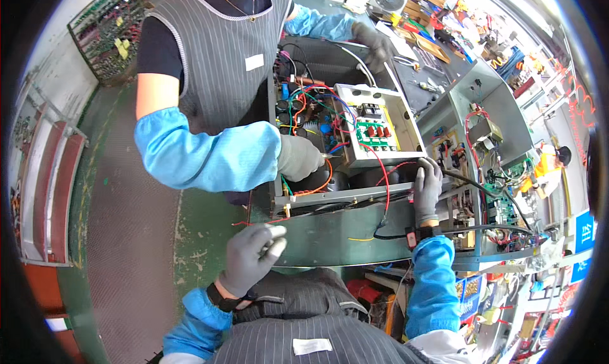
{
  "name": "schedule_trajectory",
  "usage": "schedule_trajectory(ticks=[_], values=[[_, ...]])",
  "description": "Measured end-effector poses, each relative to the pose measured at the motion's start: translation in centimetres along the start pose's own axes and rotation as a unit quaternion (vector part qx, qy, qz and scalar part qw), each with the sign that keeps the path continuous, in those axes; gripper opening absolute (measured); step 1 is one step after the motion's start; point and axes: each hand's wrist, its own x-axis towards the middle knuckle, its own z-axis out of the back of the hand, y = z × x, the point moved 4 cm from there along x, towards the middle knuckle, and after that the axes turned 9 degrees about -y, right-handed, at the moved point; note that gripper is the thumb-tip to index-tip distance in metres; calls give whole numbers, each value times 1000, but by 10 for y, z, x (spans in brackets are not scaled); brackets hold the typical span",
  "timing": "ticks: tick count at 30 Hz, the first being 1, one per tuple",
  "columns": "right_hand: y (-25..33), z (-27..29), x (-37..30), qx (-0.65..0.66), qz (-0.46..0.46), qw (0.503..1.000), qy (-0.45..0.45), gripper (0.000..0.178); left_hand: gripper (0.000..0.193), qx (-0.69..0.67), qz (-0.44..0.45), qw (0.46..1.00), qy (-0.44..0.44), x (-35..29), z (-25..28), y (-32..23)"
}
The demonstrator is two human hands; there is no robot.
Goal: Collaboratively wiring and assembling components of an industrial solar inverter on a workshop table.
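The open chassis (342, 196) sits on the tabletop (336, 240), 1 green circuit board (365, 137) already inside; a red wire (387, 202) over its near wall isn't tucked in yet. The right hand (427, 189) is at its near right corner, grip unclear; the left hand (250, 259), nearer than its left end, half-curls, fingertips apart.

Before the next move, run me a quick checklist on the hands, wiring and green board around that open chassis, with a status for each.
1. Left hand clear of the chassis: ok, on its near side.
2. Right hand clear: not ok, fingers at the near right corner.
3. Co-worker's hand out: not ok, among the wires.
4. Red wire inside: not ok, hangs over the front rim.
5. Green board fastened: cannot tell.
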Motion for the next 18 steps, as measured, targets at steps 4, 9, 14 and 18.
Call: schedule_trajectory(ticks=[4,9,14,18], values=[[-7,-3,-4,26,27,999,-2,30,20,-6,-175,983,61,42,-17,-21],[-10,4,9,18,23,999,45,26,21,-43,-296,953,43,67,-53,-40],[-24,0,37,53,-7,997,63,25,22,-2,-257,967,2,77,-85,-41],[-35,-17,55,49,-48,996,60,29,16,51,-201,978,14,82,-94,-37]])
